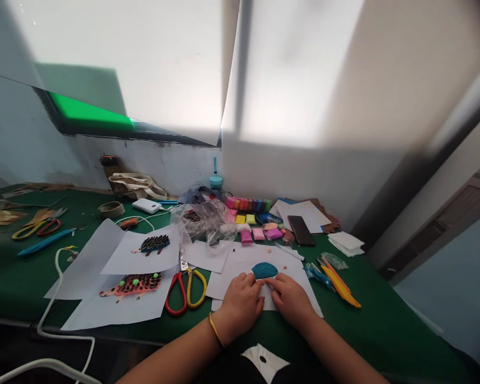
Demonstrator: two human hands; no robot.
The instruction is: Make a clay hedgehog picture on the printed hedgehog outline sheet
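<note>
On a white paper sheet [244, 262] in front of me lies a flat blue clay dome [265, 270]. My left hand [243, 301] rests at its lower left edge, fingers curled together and pointing inward. From the right, my right hand [290, 297] reaches to the dome's lower edge with its index finger extended. The fingertips of both hands nearly meet over a small pinkish piece [267, 281] just below the blue clay. Whether either hand grips that piece is too small to tell. Small bits of clay [269, 250] dot the sheet.
Left of the sheet lie red and yellow scissors [186, 288] and papers with clay hedgehogs [155, 244]. Clay packets [246, 236], a plastic bag [204, 218] and a phone [301, 230] are behind. Yellow and blue tools [340, 285] lie at the right.
</note>
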